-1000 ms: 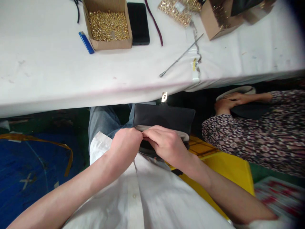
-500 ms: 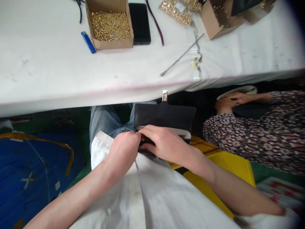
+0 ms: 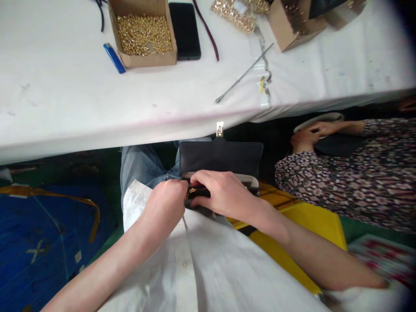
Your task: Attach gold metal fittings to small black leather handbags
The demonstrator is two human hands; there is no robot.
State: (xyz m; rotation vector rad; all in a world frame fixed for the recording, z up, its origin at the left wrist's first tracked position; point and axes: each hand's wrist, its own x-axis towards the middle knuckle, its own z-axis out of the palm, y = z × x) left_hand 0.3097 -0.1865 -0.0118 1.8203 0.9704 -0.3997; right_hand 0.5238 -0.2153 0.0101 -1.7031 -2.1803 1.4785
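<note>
A black handbag [image 3: 221, 157] lies on my lap with its flap folded away toward the table. On the flap's tongue sits a gold metal clasp plate [image 3: 220, 128]. My left hand [image 3: 167, 197] is closed at the left end of the bag's mouth, its fingertips hidden. Small gold hardware [image 3: 191, 191] shows between my two hands. My right hand [image 3: 224, 190] bends over the opening, with thumb and fingers curled around its inner edge. Pale lining shows behind the right knuckles.
On the white-covered table [image 3: 65, 95] are a cardboard box of gold studs [image 3: 144, 34], a phone [image 3: 185, 31], a blue lighter [image 3: 113, 58], a thin metal rod [image 3: 243, 73] and bagged gold pieces [image 3: 235, 15]. At right, another person's hands [image 3: 308, 135] hold a dark item.
The view has shifted slightly, so the table items sit a little further left. Both hands stay at the bag's mouth, and more gold hardware shows between them.
</note>
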